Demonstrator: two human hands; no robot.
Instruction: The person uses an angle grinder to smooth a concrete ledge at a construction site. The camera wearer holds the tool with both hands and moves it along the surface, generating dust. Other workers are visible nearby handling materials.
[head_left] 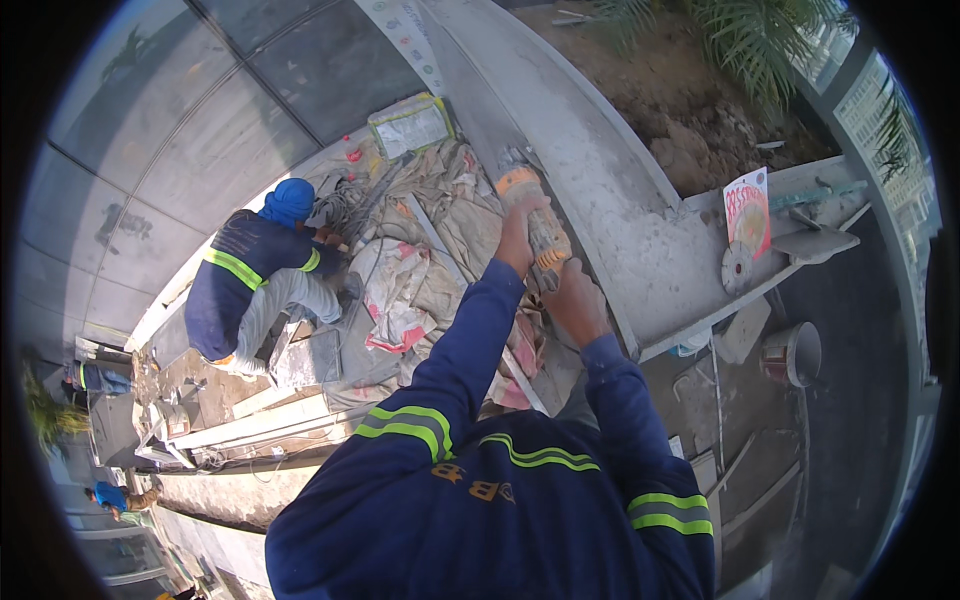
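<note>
A dusty yellow-and-grey angle grinder [550, 242] is held in both of my hands, its head pointing away from me beside the grey concrete ledge [600, 170]. My left hand [515, 240] wraps round the front of its body, close to the head. Further back, my right hand [578, 302] grips the rear end of the tool. The disc end is blurred, so whether it touches the ledge I cannot tell. Crumpled, dusty cloths [410, 285] lie just left of the grinder.
On the ledge's right part are a round cutting disc [737, 267], a red-and-white package [748, 212] and a flat trowel [815, 245]. A bucket [790, 355] stands below. To the left a co-worker [250, 270] crouches by the tiled wall. A bag [412, 127] lies ahead.
</note>
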